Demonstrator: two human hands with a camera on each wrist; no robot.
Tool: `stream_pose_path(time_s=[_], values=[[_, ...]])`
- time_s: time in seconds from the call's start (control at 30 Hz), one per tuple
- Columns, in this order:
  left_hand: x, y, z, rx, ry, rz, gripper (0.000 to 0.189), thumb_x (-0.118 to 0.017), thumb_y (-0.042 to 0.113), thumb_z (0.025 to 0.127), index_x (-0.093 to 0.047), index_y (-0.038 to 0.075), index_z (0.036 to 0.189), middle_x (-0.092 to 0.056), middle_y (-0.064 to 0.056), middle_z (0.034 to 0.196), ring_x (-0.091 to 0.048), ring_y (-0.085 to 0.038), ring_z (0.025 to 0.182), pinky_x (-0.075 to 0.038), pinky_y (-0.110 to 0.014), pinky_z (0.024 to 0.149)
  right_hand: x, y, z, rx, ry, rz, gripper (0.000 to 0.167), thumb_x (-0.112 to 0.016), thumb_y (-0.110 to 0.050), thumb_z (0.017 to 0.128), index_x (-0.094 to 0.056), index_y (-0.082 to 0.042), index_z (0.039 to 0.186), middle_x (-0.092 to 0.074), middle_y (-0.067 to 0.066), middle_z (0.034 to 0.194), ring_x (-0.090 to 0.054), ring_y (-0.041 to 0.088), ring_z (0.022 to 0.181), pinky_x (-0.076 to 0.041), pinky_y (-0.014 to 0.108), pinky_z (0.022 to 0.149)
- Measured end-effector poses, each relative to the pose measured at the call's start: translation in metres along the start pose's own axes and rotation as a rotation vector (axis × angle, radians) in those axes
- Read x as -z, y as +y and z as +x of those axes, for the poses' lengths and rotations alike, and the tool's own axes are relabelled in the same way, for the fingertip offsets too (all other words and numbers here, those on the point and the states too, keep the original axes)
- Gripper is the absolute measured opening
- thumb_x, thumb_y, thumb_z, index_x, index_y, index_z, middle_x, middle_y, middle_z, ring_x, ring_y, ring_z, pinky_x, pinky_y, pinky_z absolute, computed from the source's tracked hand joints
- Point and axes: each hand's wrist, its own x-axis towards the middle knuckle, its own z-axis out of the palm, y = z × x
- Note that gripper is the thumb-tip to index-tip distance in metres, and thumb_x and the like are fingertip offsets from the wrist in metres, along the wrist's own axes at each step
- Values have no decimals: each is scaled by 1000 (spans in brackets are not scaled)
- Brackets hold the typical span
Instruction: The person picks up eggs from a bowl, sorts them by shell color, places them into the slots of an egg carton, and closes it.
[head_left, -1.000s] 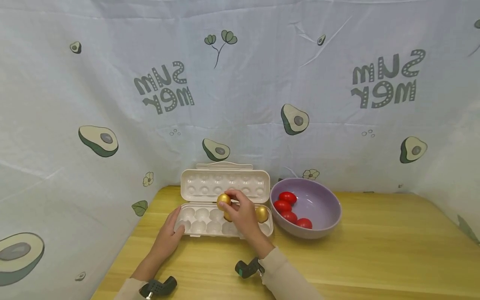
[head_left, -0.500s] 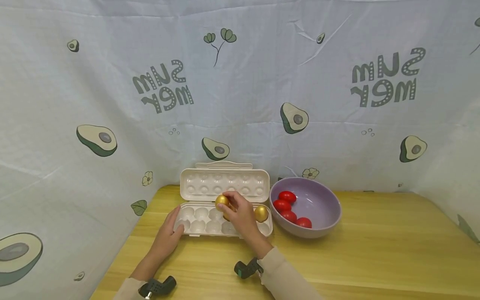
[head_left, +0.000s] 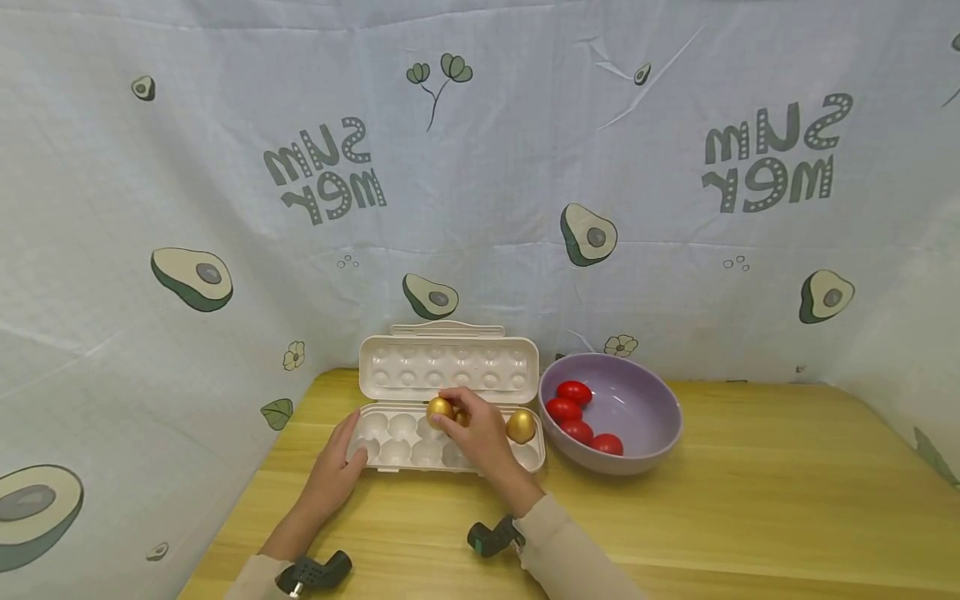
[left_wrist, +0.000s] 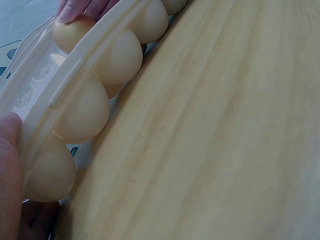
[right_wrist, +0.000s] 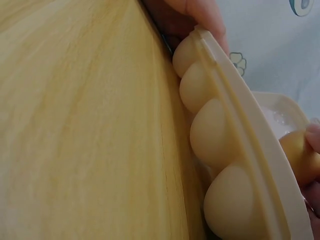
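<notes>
An off-white plastic egg carton (head_left: 395, 454) stands with its lid (head_left: 450, 367) up at the back of the table. My left hand (head_left: 333, 462) grips its left end, thumb over the near edge and fingers round the side. My right hand (head_left: 483, 433) pinches a golden egg (head_left: 439, 412) between thumb and fingers, low at a back-row cup near the middle. Right behind those fingers a second golden egg (head_left: 461, 417) is partly hidden. Another golden egg (head_left: 521, 426) sits in the back row towards the right end. The right wrist view shows the held golden egg (right_wrist: 299, 159) above the carton's rim.
To the carton's right stands a purple bowl (head_left: 637, 417) with several red eggs (head_left: 576, 431) along its left side. The wooden table (head_left: 787, 500) reaches to the right. A printed cloth (head_left: 480, 208) hangs behind and at the left.
My right hand has come down and slightly left with the golden egg, from above the carton to cup height. The left hand stays at the carton's end.
</notes>
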Motion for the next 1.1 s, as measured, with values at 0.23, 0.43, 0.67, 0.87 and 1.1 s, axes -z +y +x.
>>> stream_pose_path(time_s=[0.23,0.43,0.67,0.87,1.1], values=[[0,0,0,10,-8,-2,62,-47,8,93,-26,-3,150,-28,-26,152,-27,-44,138,-22,-58,112,0,0,0,26,-45,-52,30,-78,-18,80,-68,-11,107,-72,2,103,-66,16,93,-55,33,82],[0,-1,0,4,-8,1,62,-48,7,93,-26,-3,150,-29,-25,151,-28,-44,138,-23,-57,112,0,-1,0,15,-84,-39,29,-78,-16,80,-68,-10,107,-71,3,104,-65,16,92,-56,33,80],[0,-2,1,1,-9,-8,62,-48,7,92,-26,-3,150,-28,-26,151,-28,-44,138,-23,-58,112,0,0,0,28,-90,-55,29,-78,-17,80,-68,-11,107,-71,1,103,-64,15,90,-56,33,78],[0,-1,0,7,-10,-12,62,-48,7,93,-26,-4,150,-28,-26,151,-27,-44,138,-22,-58,112,0,1,-1,35,-101,-95,27,-76,-18,82,-70,-12,107,-71,0,102,-64,14,85,-55,27,74],[0,1,0,0,-7,-3,62,-48,6,93,-26,-5,149,-28,-27,151,-28,-45,138,-22,-58,112,0,0,-2,0,-91,-132,17,-73,-16,85,-72,-14,102,-73,1,103,-64,17,83,-50,26,71]])
